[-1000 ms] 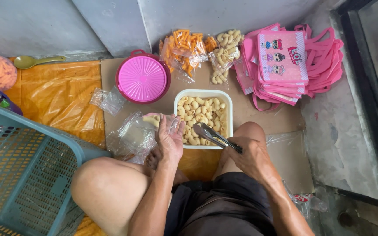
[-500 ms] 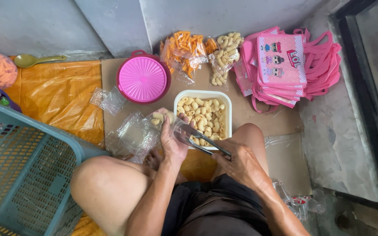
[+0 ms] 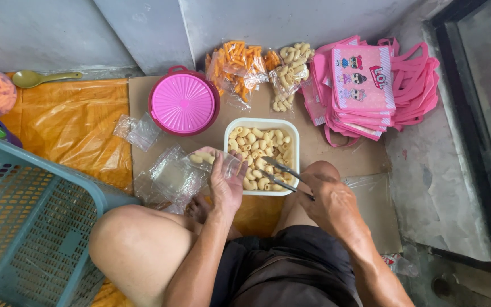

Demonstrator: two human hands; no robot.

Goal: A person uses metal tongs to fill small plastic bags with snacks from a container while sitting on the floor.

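My left hand [image 3: 225, 185] holds a small clear plastic bag [image 3: 211, 161] with a few pale curled snack pieces in it, just left of a white rectangular tub [image 3: 233, 126] full of the same pale curled pieces. My right hand [image 3: 328, 199] grips metal tongs [image 3: 279, 173], whose tips reach into the tub's near right part among the pieces. I sit on the floor with bare knees on either side of my hands.
A round pink lidded container [image 3: 183, 103] stands behind the tub. Filled bags of orange sticks [image 3: 237, 62] and pale curls [image 3: 288, 71] lie by the wall. Pink printed bags [image 3: 370, 85] are stacked right. Empty clear bags [image 3: 169, 176], a teal basket [image 3: 24, 227] and a green spoon [image 3: 44, 78] lie left.
The tongs moved from the mouth of the small bag back to the right into the tub. My left hand and the bag stayed almost still.
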